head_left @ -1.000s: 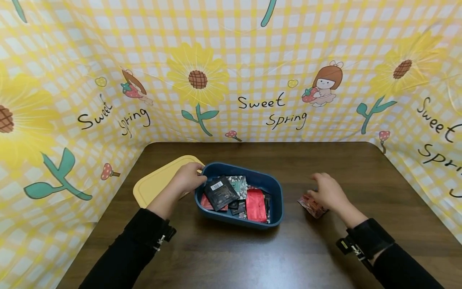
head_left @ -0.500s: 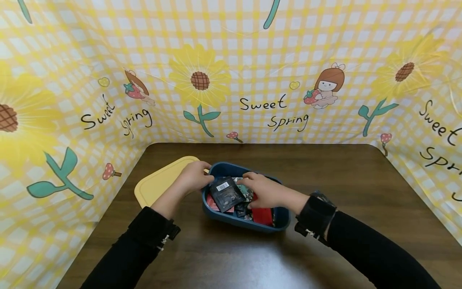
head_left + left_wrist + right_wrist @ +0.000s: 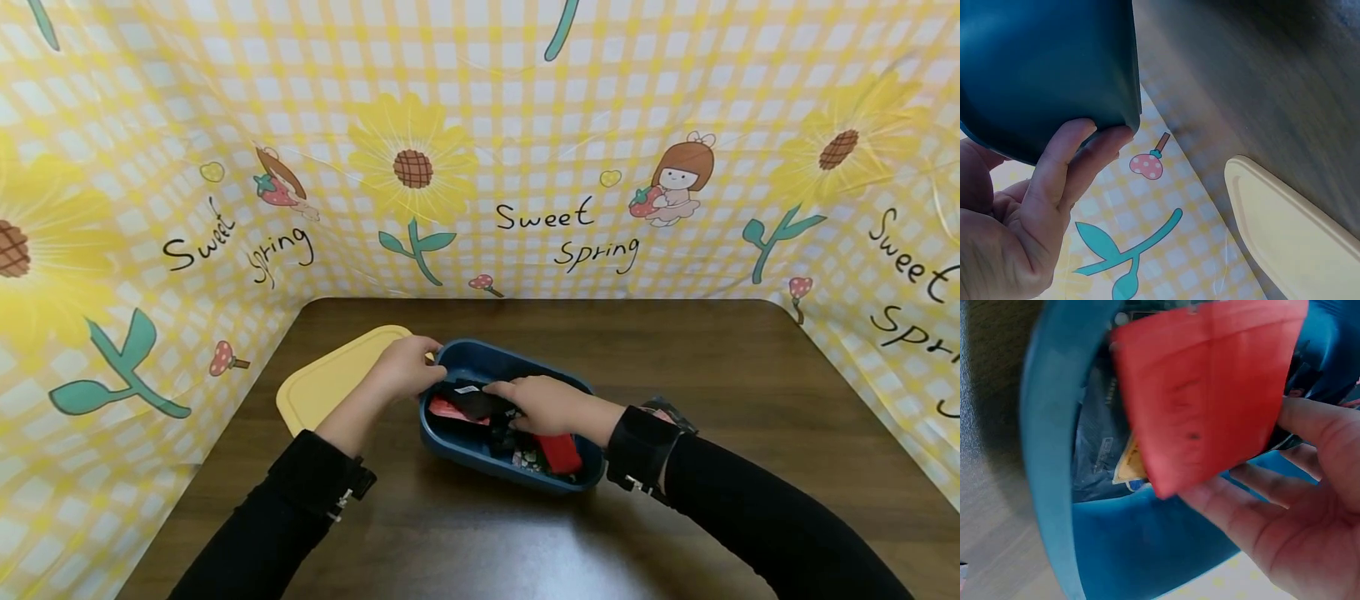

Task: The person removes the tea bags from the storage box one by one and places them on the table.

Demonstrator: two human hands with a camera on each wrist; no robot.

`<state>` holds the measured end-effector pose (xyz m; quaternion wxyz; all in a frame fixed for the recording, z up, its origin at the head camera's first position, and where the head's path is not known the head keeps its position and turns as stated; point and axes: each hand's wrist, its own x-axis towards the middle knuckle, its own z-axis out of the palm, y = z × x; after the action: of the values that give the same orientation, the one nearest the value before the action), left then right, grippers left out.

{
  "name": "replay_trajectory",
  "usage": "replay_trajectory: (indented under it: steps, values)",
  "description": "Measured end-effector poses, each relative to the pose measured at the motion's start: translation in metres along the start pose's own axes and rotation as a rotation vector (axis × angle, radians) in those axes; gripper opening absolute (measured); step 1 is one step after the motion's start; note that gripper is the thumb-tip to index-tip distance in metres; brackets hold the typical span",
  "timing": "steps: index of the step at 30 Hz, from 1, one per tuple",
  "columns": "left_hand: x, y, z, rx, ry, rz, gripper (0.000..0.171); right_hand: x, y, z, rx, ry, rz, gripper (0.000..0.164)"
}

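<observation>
A blue plastic box (image 3: 480,469) on the table holds several small sachets. My left hand (image 3: 401,369) grips its left end, thumb at the rim and fingers under the outer wall (image 3: 1047,69) in the left wrist view. My right hand (image 3: 551,407) is down inside the box among the sachets, fingers fairly straight and spread. A black sachet (image 3: 472,403) stands tilted at its fingertips, above a pinkish-red one (image 3: 453,411). In the right wrist view, a bright red sachet (image 3: 1204,394) lies against the fingers, blurred; whether anything is pinched is hard to see.
Left of the box lies a yellow lid (image 3: 330,379), partly behind the left forearm. Another sachet (image 3: 670,412) rests on the brown table (image 3: 712,350), half hidden by the right wrist strap. A yellow checked cloth (image 3: 525,125) with flowers stands around the table's back and sides.
My right hand has moved left from the sachet on the table into the box. The black sachet has tipped up and the red one has shifted. The left hand stays on the box, which slid slightly right.
</observation>
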<state>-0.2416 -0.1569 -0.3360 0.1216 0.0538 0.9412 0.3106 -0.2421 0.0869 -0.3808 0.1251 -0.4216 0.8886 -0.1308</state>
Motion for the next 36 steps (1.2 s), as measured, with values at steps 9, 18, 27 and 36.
replay_trajectory:
  steps: [9, 18, 27, 36]
  values:
    - [0.002, -0.006, 0.001, -0.024, -0.012, 0.001, 0.041, -0.007, 0.000, -0.007, -0.048, 0.094, -0.049, 0.041]
    - [0.003, -0.009, 0.002, -0.040, -0.010, 0.001, 0.043, -0.016, -0.003, -0.016, -0.067, 0.190, 0.021, 0.046]
    - [0.004, -0.012, 0.002, -0.039, -0.009, -0.001, 0.044, -0.032, 0.002, -0.026, -0.076, 0.274, -0.078, 0.024]
    - [0.005, -0.014, 0.003, -0.043, -0.007, -0.007, 0.043, -0.047, 0.014, -0.034, -0.008, 0.297, -0.113, 0.021]
